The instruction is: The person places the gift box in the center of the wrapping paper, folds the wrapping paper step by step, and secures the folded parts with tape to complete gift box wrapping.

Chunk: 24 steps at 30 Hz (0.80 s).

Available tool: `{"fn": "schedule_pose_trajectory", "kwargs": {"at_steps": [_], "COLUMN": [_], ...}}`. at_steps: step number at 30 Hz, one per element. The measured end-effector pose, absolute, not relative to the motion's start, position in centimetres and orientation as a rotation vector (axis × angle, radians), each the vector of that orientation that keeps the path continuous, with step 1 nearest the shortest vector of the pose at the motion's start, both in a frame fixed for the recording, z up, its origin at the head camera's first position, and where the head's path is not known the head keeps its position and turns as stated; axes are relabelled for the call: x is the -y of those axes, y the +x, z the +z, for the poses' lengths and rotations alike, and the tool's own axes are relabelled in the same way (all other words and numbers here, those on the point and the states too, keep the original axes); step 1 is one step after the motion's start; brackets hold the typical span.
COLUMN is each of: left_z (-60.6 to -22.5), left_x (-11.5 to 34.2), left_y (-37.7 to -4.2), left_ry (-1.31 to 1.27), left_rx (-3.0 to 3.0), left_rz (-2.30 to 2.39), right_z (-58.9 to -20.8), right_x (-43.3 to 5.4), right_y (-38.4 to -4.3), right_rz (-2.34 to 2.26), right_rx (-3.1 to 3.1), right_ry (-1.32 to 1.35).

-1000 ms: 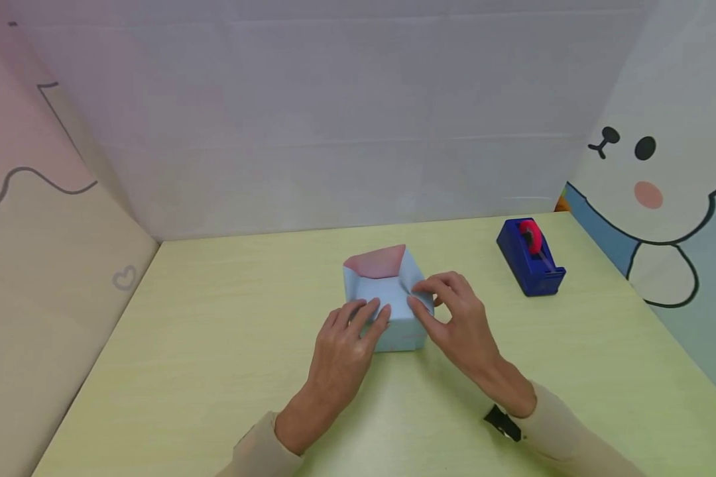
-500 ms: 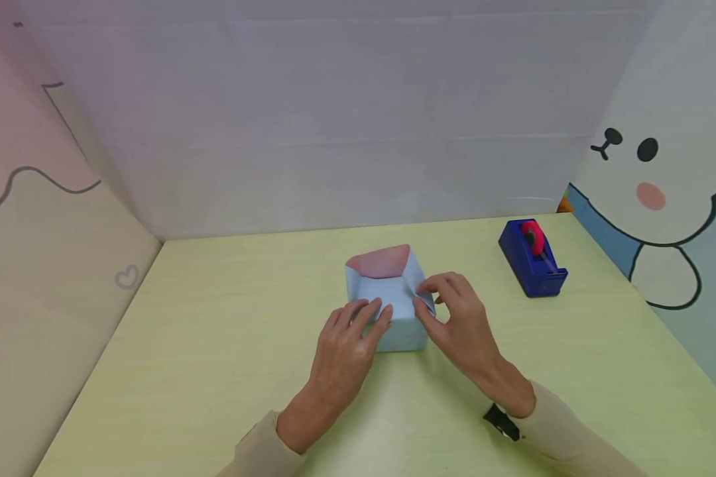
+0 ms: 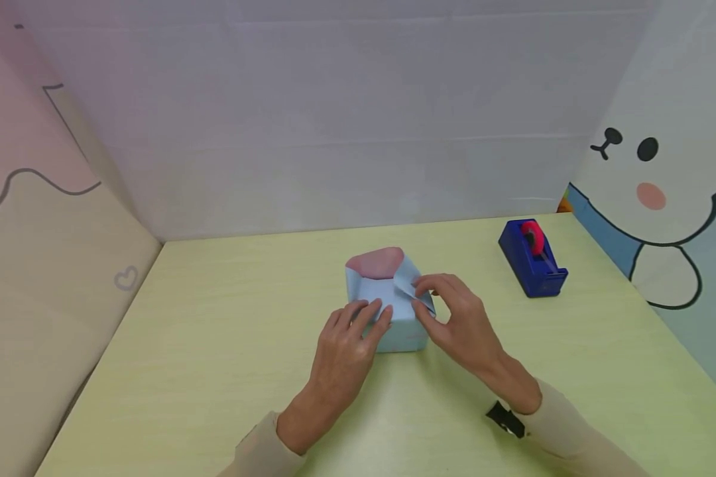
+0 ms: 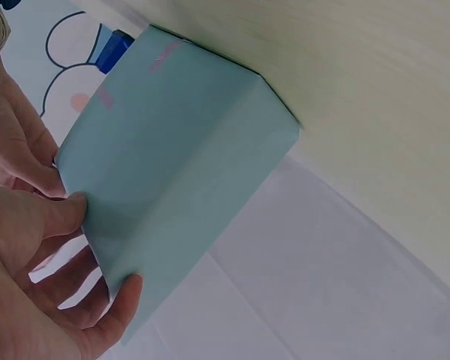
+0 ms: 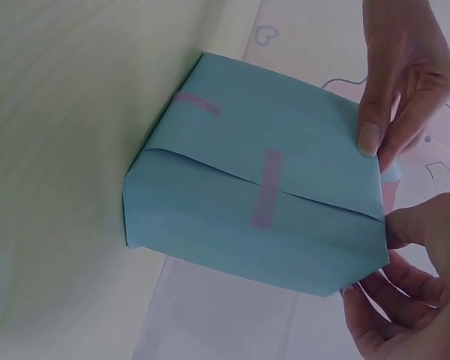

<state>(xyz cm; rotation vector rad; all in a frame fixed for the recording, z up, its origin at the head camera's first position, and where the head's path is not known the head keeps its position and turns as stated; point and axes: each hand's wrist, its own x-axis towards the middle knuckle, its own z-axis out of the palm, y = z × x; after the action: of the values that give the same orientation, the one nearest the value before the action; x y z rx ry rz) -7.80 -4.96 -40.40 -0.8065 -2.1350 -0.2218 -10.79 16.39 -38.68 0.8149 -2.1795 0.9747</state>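
Pinching the creased flap of an angular, blue-paper-wrapped box, the right hand curves nearly closed; the left hand, loosely spread, grips its near edge. Pink tape crosses the box, on the surface left of a plastic tape dispenser.

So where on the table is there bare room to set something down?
The widest bare patch of table lies between the left wall and left hand. Another lies between the tape dispenser, right sleeve and right wall. It is crowded at the box, where the right hand also works.
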Motion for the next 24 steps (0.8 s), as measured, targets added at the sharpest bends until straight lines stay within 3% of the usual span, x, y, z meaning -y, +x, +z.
{"fn": "schedule_pose_trajectory", "kwargs": {"at_steps": [24], "left_z": [-40.48], "left_x": [4.95], "left_y": [-7.85], "left_ry": [-0.805], "left_rx": [2.118], "left_rz": [-0.226], "right_z": [-38.95], "right_x": [-16.8], "right_y": [-11.19], "right_rz": [0.976], "right_rx": [2.198], "right_ry": [0.959]}}
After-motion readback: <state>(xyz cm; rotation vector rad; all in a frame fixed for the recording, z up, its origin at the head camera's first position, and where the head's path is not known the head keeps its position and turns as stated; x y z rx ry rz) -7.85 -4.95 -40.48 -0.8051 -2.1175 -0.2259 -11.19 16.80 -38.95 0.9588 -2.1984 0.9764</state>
